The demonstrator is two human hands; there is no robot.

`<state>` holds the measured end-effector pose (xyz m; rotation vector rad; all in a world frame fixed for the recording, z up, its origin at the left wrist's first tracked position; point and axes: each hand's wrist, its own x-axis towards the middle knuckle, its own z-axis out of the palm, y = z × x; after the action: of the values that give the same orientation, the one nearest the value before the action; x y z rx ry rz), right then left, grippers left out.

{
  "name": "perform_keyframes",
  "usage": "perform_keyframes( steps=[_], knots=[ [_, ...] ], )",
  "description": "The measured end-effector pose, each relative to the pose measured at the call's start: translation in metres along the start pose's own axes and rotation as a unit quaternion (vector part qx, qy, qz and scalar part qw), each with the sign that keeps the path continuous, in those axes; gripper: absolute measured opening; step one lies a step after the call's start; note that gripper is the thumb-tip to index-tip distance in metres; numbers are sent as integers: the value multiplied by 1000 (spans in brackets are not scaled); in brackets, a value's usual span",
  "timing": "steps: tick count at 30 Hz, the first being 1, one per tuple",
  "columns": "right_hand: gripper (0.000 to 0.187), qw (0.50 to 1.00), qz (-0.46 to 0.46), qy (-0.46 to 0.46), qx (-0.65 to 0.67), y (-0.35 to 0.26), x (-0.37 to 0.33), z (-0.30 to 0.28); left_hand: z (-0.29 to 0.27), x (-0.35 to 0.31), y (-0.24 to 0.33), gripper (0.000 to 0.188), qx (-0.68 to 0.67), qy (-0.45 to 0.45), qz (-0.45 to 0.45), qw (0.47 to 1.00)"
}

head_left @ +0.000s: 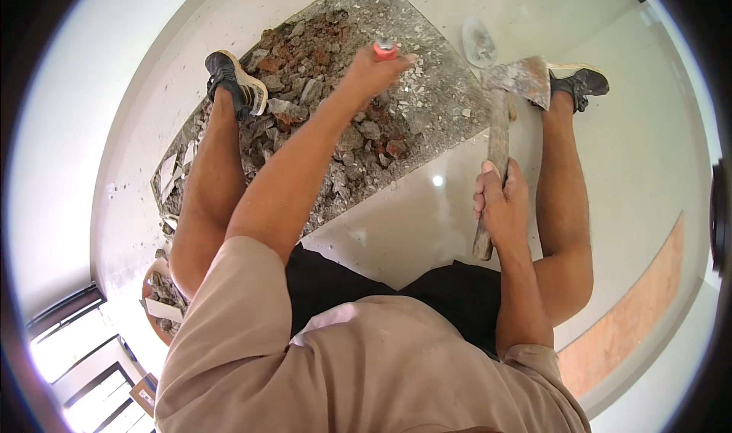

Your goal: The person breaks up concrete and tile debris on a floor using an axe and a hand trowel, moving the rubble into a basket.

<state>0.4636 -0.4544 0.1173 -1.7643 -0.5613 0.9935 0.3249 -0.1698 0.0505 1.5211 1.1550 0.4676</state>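
Note:
My left hand [371,73] is closed around the red grip of a chisel [385,49], whose metal striking end points up. The chisel's lower end is hidden behind my fist. It stands over a rectangle of broken floor, where loose rubble [309,94] of grey mortar and reddish chunks lies beside a rough grey patch [427,90] strewn with white tile chips. My right hand [505,208] grips a hatchet [499,132] by its worn wooden handle. The dusty hatchet head is raised near my right shoe, apart from the chisel.
Glossy pale floor tiles [381,235] border the broken patch. My feet in black shoes [229,82] are spread on either side. A round orange container [149,288] of rubble sits at the lower left. A clear plastic piece [479,43] lies ahead; a wooden board [629,307] is at right.

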Motion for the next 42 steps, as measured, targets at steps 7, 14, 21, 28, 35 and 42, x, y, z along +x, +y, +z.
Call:
perform_keyframes(
  steps=[7,14,21,28,35,42],
  knots=[
    [22,999,-37,-21,13,-56,-26,-21,79,4,5,30,-59,-95,84,990],
    [41,916,-357,89,157,-154,-47,-50,88,17,-9,32,-2,-103,103,989],
    [41,893,-194,2,-407,-52,20,-5,93,11,-1,32,-42,-117,137,983],
    [37,931,-295,86,-195,-135,-7,-50,96,20,2,39,18,-146,43,988],
    [30,853,-466,163,-166,-111,10,-17,97,22,-6,45,20,-143,70,987],
    [36,888,-291,75,-347,-76,18,-49,94,33,-8,35,77,-196,7,977]
  ],
)
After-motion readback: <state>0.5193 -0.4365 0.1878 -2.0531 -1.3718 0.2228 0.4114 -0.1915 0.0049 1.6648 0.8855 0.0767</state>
